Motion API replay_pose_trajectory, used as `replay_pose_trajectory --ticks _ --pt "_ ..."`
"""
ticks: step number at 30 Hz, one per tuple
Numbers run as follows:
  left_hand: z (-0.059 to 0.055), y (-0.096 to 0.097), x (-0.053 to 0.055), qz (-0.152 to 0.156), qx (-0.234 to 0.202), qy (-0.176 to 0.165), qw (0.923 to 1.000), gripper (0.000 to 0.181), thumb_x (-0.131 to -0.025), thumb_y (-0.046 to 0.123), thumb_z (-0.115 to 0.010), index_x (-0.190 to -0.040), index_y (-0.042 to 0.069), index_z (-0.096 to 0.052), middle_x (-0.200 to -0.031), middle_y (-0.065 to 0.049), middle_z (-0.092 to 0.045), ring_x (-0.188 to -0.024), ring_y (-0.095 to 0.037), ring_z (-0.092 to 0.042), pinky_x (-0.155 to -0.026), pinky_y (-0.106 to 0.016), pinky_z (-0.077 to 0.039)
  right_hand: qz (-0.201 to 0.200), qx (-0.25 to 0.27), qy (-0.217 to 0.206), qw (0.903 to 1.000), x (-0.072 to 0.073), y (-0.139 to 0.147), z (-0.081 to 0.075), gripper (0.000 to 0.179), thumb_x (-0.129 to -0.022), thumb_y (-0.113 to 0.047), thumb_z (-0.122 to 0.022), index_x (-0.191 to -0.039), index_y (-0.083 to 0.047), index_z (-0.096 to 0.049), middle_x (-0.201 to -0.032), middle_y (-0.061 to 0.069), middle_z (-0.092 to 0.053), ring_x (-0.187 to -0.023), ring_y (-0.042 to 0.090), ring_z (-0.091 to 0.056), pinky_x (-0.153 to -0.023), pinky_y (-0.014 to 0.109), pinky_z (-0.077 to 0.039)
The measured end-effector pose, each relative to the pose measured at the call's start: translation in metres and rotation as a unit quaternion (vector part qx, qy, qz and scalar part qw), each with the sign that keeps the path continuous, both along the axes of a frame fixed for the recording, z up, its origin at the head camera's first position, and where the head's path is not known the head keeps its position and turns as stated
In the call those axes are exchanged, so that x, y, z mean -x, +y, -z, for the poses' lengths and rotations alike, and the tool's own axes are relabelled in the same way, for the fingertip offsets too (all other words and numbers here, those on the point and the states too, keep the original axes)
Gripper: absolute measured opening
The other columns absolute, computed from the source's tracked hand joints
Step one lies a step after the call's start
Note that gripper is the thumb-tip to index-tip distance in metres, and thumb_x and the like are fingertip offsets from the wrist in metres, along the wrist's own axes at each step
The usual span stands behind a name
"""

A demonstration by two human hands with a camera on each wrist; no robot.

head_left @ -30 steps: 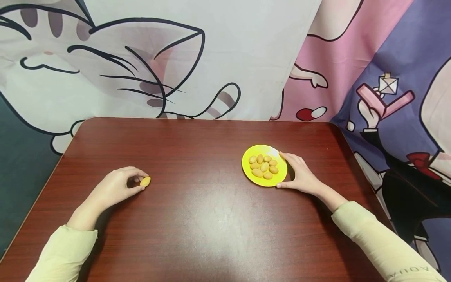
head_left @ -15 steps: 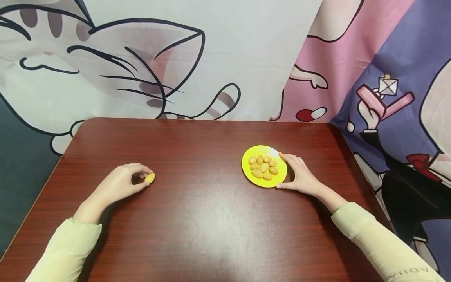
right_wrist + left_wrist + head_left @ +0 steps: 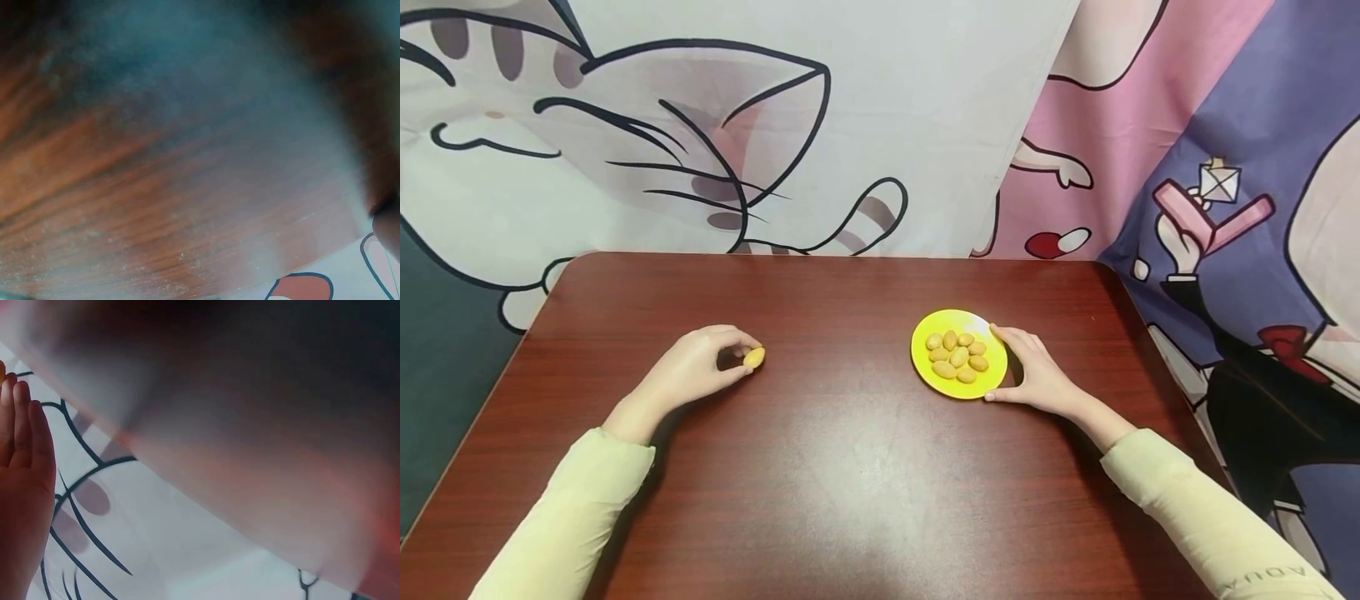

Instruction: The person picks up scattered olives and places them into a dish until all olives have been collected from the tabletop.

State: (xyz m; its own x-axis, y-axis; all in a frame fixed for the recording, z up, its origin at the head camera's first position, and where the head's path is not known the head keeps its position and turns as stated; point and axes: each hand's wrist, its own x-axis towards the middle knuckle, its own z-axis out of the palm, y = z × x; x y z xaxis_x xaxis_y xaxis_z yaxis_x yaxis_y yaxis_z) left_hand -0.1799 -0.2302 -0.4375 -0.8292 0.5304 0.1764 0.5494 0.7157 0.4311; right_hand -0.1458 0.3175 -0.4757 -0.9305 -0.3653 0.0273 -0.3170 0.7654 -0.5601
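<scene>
Between its thumb and fingertips my left hand (image 3: pixel 703 367) pinches a small yellow oval piece (image 3: pixel 754 357), nut-like in shape, over the left half of the table. In the left wrist view only part of the hand (image 3: pixel 25 487) shows at the left edge, with a sliver of yellow at the fingertips. A round yellow plate (image 3: pixel 920 372) stands right of centre, bearing several similar oval pieces (image 3: pixel 958 357). Thumb and fingers of my right hand (image 3: pixel 1037 377) hold the plate's right rim from two sides. The right wrist view is mostly blurred and leaves the plate out.
A dark reddish-brown wooden table (image 3: pixel 850 483) lies under both hands, its surface bare between the left hand and the plate. Behind its far edge hangs a cartoon-printed cloth (image 3: pixel 940 125), white, pink and purple-blue.
My left hand has moved to the right and away from me, carrying the oval piece toward the plate. The right hand and plate stay in place; the head view has shifted slightly.
</scene>
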Motion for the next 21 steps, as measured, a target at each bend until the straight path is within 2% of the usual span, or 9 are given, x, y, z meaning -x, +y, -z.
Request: replay_pose_trajectory --ticks 10,21 --pt "0.0 0.031 0.014 0.024 -0.013 -0.017 0.9995 0.025 -0.088 0.008 -0.084 -0.112 0.013 -0.078 -0.101 -0.002 -0.075 -0.093 -0.018 -0.069 -0.087 -0.043 -0.057 -0.001 -0.002 0.003 1.0 0.001 0.0 0.002 0.115 -0.072 -0.034 -0.099 -0.163 -0.004 -0.036 -0.162 0.023 -0.042 -0.149 0.044 -0.033 -0.12 0.067 -0.028" --pt "-0.003 0.078 0.032 0.07 -0.025 -0.009 0.9972 0.027 -0.089 0.011 -0.084 -0.116 0.012 -0.078 -0.106 -0.003 -0.076 -0.096 -0.019 -0.07 -0.09 -0.041 -0.058 0.001 -0.002 0.002 1.0 0.002 0.002 0.004 0.115 -0.073 -0.035 -0.098 -0.164 -0.005 -0.035 -0.163 0.022 -0.041 -0.15 0.043 -0.032 -0.12 0.068 -0.028"
